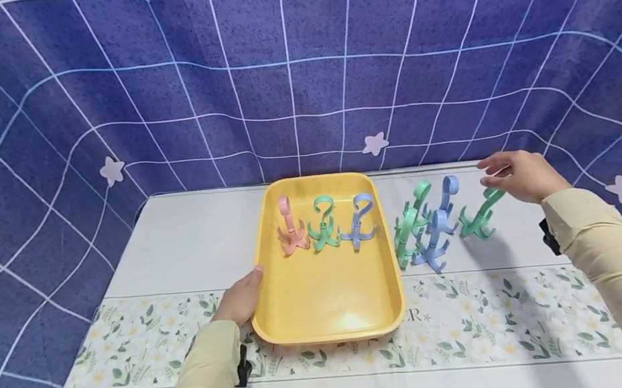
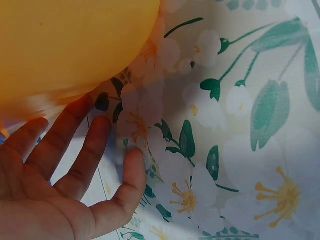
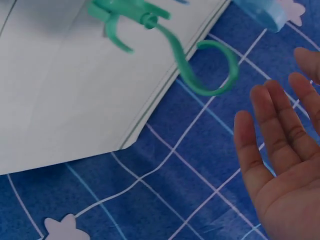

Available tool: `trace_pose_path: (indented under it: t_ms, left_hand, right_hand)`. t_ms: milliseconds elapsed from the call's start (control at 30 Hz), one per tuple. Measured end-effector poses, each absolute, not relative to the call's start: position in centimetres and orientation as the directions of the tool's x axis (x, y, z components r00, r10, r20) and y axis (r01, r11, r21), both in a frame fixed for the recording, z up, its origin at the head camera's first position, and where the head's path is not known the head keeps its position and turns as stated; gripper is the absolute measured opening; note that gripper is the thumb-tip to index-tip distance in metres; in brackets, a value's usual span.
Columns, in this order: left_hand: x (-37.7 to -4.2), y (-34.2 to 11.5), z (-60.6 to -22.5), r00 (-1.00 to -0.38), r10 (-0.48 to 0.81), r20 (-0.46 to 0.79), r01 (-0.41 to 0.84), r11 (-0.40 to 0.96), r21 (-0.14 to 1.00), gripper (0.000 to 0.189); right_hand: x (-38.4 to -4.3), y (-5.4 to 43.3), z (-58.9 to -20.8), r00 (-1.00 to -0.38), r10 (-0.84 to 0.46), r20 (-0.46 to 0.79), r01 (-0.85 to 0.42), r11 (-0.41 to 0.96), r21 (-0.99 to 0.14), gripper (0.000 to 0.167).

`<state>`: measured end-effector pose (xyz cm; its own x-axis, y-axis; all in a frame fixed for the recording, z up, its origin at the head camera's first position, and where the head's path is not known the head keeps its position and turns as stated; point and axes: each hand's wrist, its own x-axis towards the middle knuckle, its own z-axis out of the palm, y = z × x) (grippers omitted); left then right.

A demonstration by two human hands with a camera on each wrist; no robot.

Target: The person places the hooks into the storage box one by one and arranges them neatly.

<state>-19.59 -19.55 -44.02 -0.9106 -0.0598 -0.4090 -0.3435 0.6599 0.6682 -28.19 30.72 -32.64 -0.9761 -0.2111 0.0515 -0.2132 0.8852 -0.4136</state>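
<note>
My left hand (image 1: 240, 300) rests against the left side of a yellow tray (image 1: 329, 310); in the left wrist view its fingers reach loosely to the tray's outer wall, and the thumb is hidden. Inside the tray stand a pink pronged hanging hook (image 1: 293, 237), a green one (image 1: 324, 232) and a blue one (image 1: 357, 231). On the right, my right hand (image 1: 522, 174) hovers with relaxed fingers beside a tilted green pronged hook (image 1: 479, 223). The right wrist view shows a gap between the fingers and that hook's curl (image 3: 232, 65).
Between the tray and the lone green hook, several green and blue hooks (image 1: 432, 246) crowd together on the white table (image 1: 193, 223). A flowered band (image 1: 488, 308) crosses the tabletop. A blue gridded curtain (image 1: 289, 55) with star shapes hangs behind the table and at its sides.
</note>
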Motion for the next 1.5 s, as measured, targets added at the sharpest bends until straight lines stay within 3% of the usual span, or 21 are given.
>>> trace_pose_path:
  t_ms: [700,1500]
  left_hand:
    - [-19.6,-19.5,-44.2,-0.915,-0.065,-0.398,-0.336,0.668,0.664,0.071]
    - [-19.6,-19.5,-43.9,-0.914,-0.058,-0.403,-0.333,0.675,0.658,0.071]
  right_hand:
    - [-28.4,33.3,-35.4,-0.99,-0.134,-0.037,-0.11,0.916,-0.385,0.037]
    - [-27.4,33.2,-37.2,-0.984,-0.111,0.138,-0.159,0.897,-0.413,0.029]
